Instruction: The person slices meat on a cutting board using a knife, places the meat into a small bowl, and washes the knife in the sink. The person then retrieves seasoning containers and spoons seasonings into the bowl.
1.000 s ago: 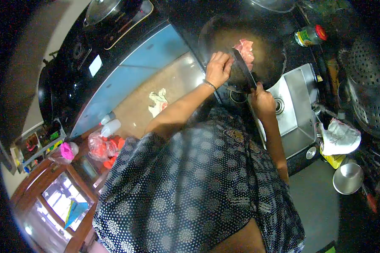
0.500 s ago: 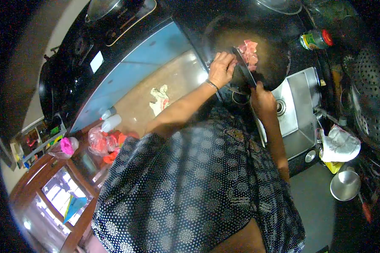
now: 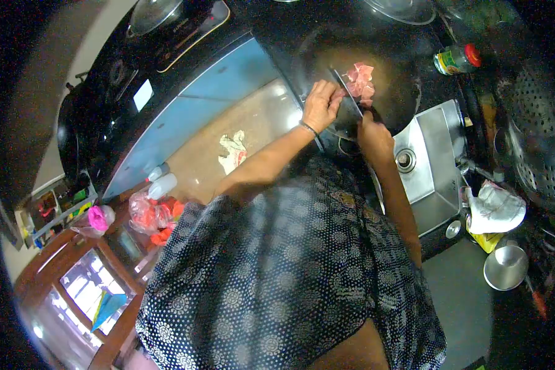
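Note:
My right hand [image 3: 376, 140] grips a kitchen knife [image 3: 349, 92] by its handle. The dark blade points away from me over a round, brownish chopping board [image 3: 327, 52]. Just left of the blade, my left hand [image 3: 322, 106] has its fingers curled and pressed down on raw meat, most of which they hide. Several cut pieces of pink raw meat [image 3: 361, 80] lie in a small heap to the right of the blade. A dark band circles my left wrist.
A steel sink [image 3: 435, 163] adjoins the board on the right. Beyond it stands a jar with a red lid [image 3: 456, 60]. A metal cup [image 3: 505, 268] and a white cloth [image 3: 496, 208] are at the right. An induction cooker [image 3: 194, 34] sits at the upper left.
The knife and my right hand have shifted slightly left and away from me. My left hand keeps nearly the same place, and the meat heap remains right of the blade.

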`<state>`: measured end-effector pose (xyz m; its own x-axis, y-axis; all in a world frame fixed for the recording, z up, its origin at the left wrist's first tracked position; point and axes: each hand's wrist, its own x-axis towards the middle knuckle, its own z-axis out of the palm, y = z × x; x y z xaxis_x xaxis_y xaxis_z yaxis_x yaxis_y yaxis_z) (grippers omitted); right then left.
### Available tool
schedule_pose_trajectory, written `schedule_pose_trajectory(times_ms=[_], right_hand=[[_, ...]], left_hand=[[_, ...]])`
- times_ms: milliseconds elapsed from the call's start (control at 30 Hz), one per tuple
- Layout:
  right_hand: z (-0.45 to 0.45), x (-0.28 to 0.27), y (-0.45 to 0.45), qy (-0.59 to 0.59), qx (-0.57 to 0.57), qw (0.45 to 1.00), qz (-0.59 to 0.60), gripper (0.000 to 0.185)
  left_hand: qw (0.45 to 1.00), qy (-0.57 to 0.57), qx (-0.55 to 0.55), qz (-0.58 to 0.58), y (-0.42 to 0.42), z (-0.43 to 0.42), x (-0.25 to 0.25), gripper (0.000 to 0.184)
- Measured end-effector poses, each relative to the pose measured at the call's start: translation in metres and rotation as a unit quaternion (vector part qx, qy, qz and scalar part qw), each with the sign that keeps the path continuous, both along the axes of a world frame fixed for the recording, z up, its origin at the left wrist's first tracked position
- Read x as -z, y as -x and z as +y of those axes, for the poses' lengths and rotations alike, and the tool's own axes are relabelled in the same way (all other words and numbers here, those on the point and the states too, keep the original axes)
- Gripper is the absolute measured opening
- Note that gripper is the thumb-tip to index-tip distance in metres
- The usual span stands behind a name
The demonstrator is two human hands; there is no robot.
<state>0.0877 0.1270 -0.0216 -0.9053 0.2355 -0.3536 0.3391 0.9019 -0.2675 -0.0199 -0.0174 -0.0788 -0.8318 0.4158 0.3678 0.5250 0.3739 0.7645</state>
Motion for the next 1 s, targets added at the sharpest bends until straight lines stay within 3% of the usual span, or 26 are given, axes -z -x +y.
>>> schedule_pose_trajectory(times_ms=[133, 200, 533, 700, 1000], right_hand=[[0.006, -0.002, -0.028, -0.007, 0.033, 0.999, -0.031, 0.031], [0.005, -0.013, -0.033, -0.003, 0.062, 0.998, 0.013, 0.028], [-0.001, -0.02, -0.016, 0.007, 0.022, 1.0, -0.021, 0.037], [-0.005, 0.007, 0.021, 0.013, 0.02, 1.0, 0.001, 0.04], [0.007, -0.004, -0.019, 0.024, 0.052, 0.998, -0.017, 0.035]], left_hand=[[1.0, -0.015, 0.02, -0.014, 0.0, 0.0, 0.003, 0.015], [1.0, 0.01, 0.016, -0.004, 0.0, 0.0, 0.005, 0.016], [1.0, -0.01, 0.016, 0.018, 0.001, 0.0, 0.009, 0.017], [1.0, -0.006, 0.026, 0.007, 0.002, 0.0, 0.005, 0.013], [1.0, -0.013, 0.0, -0.007, -0.001, 0.002, 0.008, 0.015]])
